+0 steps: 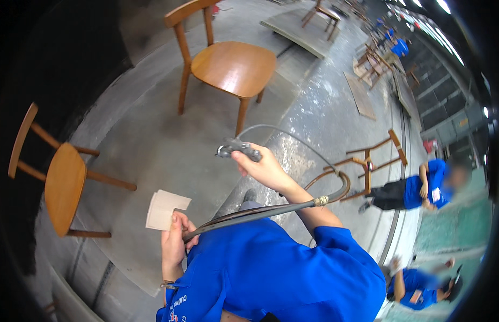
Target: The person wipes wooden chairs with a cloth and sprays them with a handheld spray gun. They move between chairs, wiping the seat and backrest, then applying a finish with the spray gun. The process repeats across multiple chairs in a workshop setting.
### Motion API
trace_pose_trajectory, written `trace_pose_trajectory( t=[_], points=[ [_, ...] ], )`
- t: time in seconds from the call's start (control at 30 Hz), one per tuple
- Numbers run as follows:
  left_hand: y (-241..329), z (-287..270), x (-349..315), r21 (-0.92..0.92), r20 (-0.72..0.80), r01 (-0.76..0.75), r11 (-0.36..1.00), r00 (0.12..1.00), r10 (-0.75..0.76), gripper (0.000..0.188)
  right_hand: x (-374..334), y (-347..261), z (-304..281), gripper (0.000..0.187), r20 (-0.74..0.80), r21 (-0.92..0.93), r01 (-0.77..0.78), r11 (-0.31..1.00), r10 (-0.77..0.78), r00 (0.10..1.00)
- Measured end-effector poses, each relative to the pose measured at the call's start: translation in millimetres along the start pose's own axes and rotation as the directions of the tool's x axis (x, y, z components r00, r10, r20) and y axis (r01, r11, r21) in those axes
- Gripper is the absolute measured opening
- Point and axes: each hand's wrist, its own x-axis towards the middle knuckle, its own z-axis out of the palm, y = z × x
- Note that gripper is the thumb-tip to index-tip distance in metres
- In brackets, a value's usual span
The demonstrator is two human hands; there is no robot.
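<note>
My right hand is closed round a small dark air tool with a ribbed end, held out over the floor. A thin grey hose arcs from it to the right. In my left hand, a folded beige sheet, like sandpaper, is pinched between the fingers. The same fingers curl at a thicker dark hose, which runs across my front to a loop by my right forearm. Beyond my right hand stands a brown wooden chair; a second wooden chair is at the left. Neither hand touches a chair.
At the right is another wooden chair near a person in blue. A second person is at the lower right. Farther off are a flat board, a low platform bearing a chair, and several chairs with people.
</note>
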Motion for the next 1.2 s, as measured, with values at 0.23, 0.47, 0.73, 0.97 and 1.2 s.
trace_pose_trajectory(
  t=[0.23, 0.47, 0.73, 0.97, 1.2],
  points=[
    [-24, 49, 47, 0.259, 0.345, 0.211, 0.943, 0.891, -0.294, 0.041, -119, 27, -79, 0.028, -0.498, 0.258, 0.012, 0.966, 0.123, 0.859],
    [-33, 116, 75, 0.388, 0.509, 0.229, 0.893, 0.754, -0.415, 0.041, -177, 97, -110, 0.037, -0.658, 0.268, -0.409, 0.872, 0.476, 0.584],
    [-52, 185, 113, 0.447, 0.545, 0.237, 0.862, 0.692, -0.473, 0.043, -188, 102, -193, 0.050, -0.583, 0.540, -0.153, 0.828, 0.499, 0.642],
    [-91, 283, 182, 0.473, 0.558, 0.145, 0.869, 0.714, -0.423, 0.043, -97, 159, -346, 0.056, -0.410, 0.685, -0.064, 0.726, 0.456, 0.790],
    [-149, 425, 277, 0.533, 0.378, 0.262, 0.805, 0.777, -0.504, 0.045, 19, 296, -490, 0.053, -0.182, 0.518, -0.452, 0.726, 0.610, 0.771]
  ],
)
